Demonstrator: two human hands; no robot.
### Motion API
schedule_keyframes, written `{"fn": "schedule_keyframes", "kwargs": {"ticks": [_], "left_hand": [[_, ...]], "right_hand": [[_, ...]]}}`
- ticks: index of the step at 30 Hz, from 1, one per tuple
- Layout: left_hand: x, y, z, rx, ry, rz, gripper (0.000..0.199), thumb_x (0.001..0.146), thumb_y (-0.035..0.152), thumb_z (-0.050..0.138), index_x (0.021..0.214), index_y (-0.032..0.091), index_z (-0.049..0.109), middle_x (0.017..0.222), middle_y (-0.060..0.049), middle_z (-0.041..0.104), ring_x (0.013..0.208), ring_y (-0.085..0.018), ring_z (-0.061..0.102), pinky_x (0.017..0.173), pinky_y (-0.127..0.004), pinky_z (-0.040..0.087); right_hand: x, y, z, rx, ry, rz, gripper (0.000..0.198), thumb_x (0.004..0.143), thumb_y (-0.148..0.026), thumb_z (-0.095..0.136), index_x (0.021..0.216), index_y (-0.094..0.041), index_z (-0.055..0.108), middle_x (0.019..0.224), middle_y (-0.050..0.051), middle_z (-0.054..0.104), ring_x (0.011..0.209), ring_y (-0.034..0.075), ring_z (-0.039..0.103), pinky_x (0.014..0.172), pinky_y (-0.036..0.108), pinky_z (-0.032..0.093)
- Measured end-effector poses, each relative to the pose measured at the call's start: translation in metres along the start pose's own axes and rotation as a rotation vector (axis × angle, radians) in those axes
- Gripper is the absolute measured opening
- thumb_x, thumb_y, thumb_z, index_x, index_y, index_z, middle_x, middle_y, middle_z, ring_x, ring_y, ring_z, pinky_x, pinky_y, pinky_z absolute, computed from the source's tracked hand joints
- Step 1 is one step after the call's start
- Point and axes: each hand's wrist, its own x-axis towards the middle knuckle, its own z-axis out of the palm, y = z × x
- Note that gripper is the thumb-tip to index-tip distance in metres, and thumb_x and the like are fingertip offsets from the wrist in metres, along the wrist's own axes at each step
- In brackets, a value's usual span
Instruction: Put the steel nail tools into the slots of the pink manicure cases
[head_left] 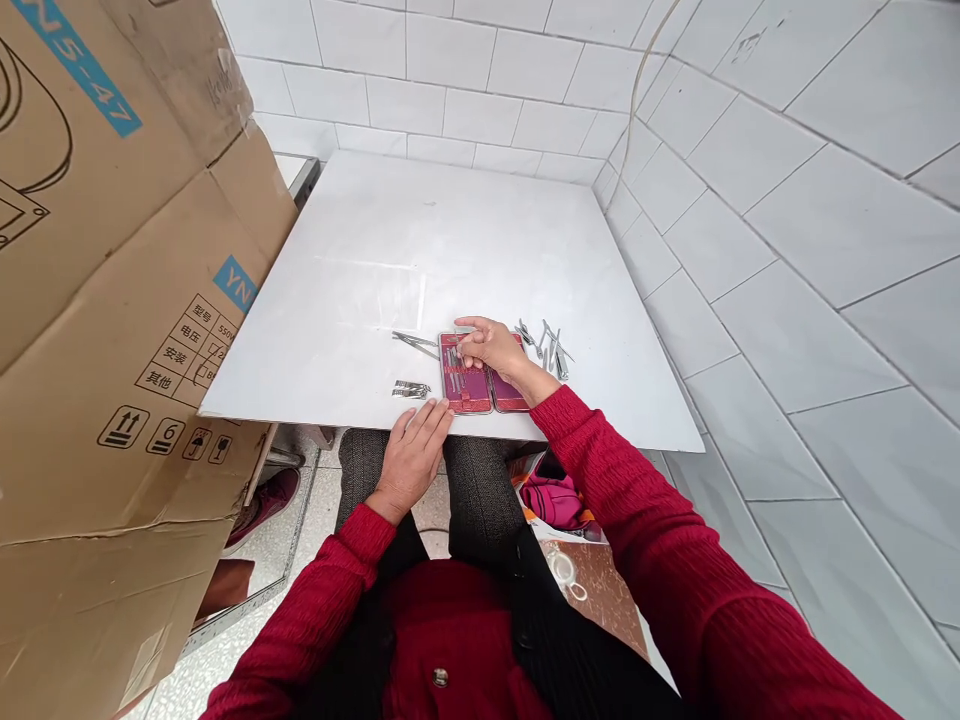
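A red and purple manicure case [480, 392] lies unfolded near the front edge of the white table, with several slim metal tools in the loops of its left half. My right hand [491, 347] hovers over the case, thumb and fingers pinched near those tools; what they hold, if anything, is too small to make out. Flat against the table edge, fingers stretched, my left hand [416, 450] touches the case's near left corner. Just beyond its fingertips are nail clippers [411, 389]. Slender scissors-like metal tools [416, 343] lie left of the case.
Several loose metal manicure tools [553, 350] lie right of the case. A large cardboard box [135, 330] stands along the table's left side. Tiled walls [750, 250] close off the back and right. A pink bag [551, 500] sits below the table.
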Motion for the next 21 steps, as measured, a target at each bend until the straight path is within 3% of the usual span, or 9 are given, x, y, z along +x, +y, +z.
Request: {"fn": "schedule_keyframes", "kwargs": {"ticks": [2,9,14,21], "left_hand": [[0.001,0.000,-0.001,0.000,0.002,0.005,0.060,0.101,0.009,0.046,0.160,0.015,0.037,0.157,-0.012,0.052,0.147,-0.026,0.048,0.119,-0.046,0.034],[0.002,0.001,-0.002,-0.003,0.003,0.000,0.063,0.101,0.009,0.046,0.162,0.016,0.033,0.156,-0.012,0.053,0.147,-0.026,0.048,0.119,-0.046,0.034],[0.002,0.000,-0.001,-0.009,0.002,-0.003,0.064,0.101,0.009,0.046,0.163,0.017,0.031,0.156,-0.012,0.053,0.148,-0.026,0.047,0.119,-0.046,0.034],[0.002,0.000,-0.001,-0.018,0.002,-0.005,0.068,0.101,0.009,0.046,0.165,0.019,0.026,0.156,-0.013,0.053,0.148,-0.026,0.047,0.119,-0.047,0.034]], "right_hand": [[0.000,0.004,-0.006,-0.016,0.032,-0.034,0.053,0.067,-0.011,0.070,0.120,-0.016,0.062,0.053,-0.008,0.063,0.046,0.011,0.056,0.043,0.018,0.038],[0.006,0.015,-0.013,-0.296,0.152,-0.102,0.046,0.075,-0.013,0.061,0.121,-0.016,0.068,0.057,-0.008,0.062,0.048,0.011,0.055,0.050,0.021,0.044],[0.004,0.014,-0.009,-0.504,0.199,-0.171,0.045,0.079,-0.014,0.056,0.122,-0.017,0.071,0.067,-0.005,0.066,0.059,0.015,0.062,0.066,0.027,0.053],[0.001,0.008,-0.009,-0.683,0.219,-0.173,0.042,0.083,-0.013,0.057,0.121,-0.015,0.074,0.073,-0.001,0.072,0.068,0.017,0.066,0.077,0.030,0.053]]}}
